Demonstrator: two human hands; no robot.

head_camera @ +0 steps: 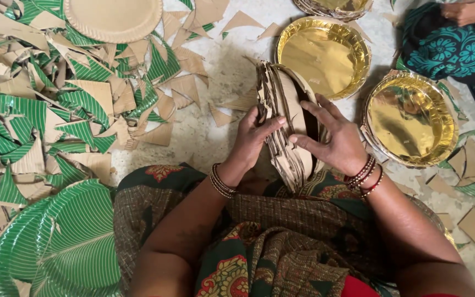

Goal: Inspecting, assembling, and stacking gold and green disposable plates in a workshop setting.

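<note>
A stack of brown cardboard plates (279,110) stands on edge in front of my lap. My left hand (253,137) presses against the stack's left side, fingers curled over the plate edges. On the right side, my right hand (333,137) holds the stack, with its fingers spread over the outermost plate. Both wrists wear bangles. The lower part of the stack is hidden behind my hands.
Two gold foil plates (323,54) (410,118) lie on the floor beyond the stack. Green leaf-print plates (61,247) sit at lower left. Green and brown offcuts (56,110) litter the left floor. Another person's clothing (452,47) is at top right.
</note>
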